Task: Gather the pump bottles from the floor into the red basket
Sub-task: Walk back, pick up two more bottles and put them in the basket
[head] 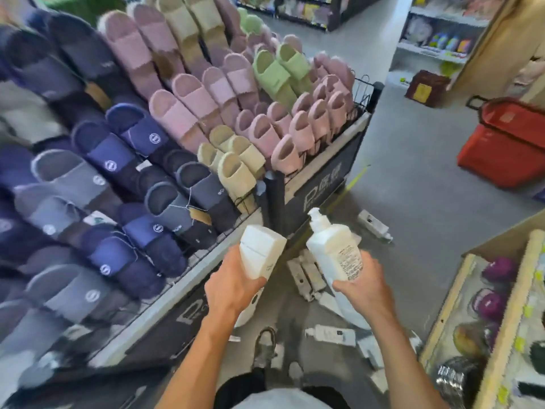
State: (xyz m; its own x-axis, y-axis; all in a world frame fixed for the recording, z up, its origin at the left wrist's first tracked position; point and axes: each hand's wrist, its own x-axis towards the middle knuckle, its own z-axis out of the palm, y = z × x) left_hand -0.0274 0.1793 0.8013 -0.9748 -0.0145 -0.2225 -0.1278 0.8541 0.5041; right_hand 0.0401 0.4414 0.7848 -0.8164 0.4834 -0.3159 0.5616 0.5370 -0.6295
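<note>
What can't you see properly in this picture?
Head view:
1. Basket: cut by the right edge; contents unknown.
2. Bottle in the right hand: label print too small to read.
3. Floor bottles: blurred, partly hidden behind that bottle; count unclear.

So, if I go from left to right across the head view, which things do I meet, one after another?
blue slippers → left hand gripping a white bottle → pump bottle gripped by the right hand → red basket
</note>
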